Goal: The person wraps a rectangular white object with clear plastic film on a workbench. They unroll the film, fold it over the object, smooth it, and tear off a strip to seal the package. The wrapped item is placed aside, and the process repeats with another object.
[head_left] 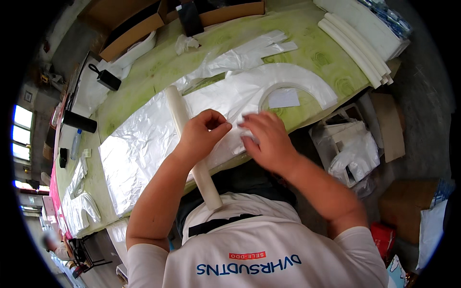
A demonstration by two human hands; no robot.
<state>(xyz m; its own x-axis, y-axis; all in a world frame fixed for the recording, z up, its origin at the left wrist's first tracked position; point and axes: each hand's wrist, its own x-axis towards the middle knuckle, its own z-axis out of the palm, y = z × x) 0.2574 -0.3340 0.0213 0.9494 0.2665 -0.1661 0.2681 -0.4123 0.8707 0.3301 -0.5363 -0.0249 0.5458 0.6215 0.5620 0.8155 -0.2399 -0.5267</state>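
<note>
My left hand is closed in a pinch, thumb against forefinger, over a white plastic sheet spread on the table. Whatever it pinches is too small to make out. Close by on the right, my right hand hovers over the sheet's edge, its thumb apart from its slightly blurred fingers. A white tube lies across the sheet, passing beside my left wrist and reaching over the table's near edge. Beyond my hands the plastic continues into a curved, flattened piece, which bends around a small white paper.
The table has a green patterned cover. More white tubes lie at its far right. Folded clear plastic, a black bottle and open cardboard boxes are farther back. A bin of plastic scraps stands on the right.
</note>
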